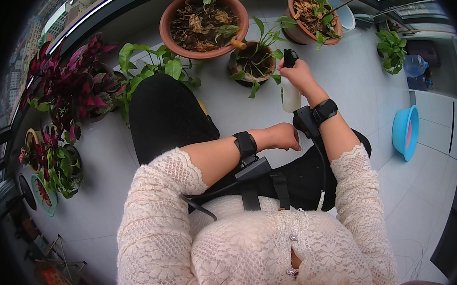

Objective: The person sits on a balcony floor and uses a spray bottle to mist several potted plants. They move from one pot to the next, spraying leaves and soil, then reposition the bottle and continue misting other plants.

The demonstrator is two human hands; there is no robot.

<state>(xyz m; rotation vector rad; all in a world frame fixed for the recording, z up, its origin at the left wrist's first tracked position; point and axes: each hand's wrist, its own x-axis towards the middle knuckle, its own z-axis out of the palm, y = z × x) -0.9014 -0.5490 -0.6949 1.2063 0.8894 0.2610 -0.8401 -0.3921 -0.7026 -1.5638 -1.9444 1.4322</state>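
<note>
My right hand grips the neck of a spray bottle with a black trigger head and a pale, translucent body. Left of the bottle stands a small pot with thin stems and green leaves. My left hand is near my right wrist, its fingers curled downward; whether it holds anything is hidden. A large terracotta-coloured pot with soil and dry leaves is beyond the small pot. Farther right, another terracotta-coloured pot contains dry leaves and a green-leaved plant.
Purple-leaved plants crowd the left side by the window. A blue plastic basin stands at the right, below a leafy potted plant and a clear water jug. My black-clad knee is beside a trailing green plant.
</note>
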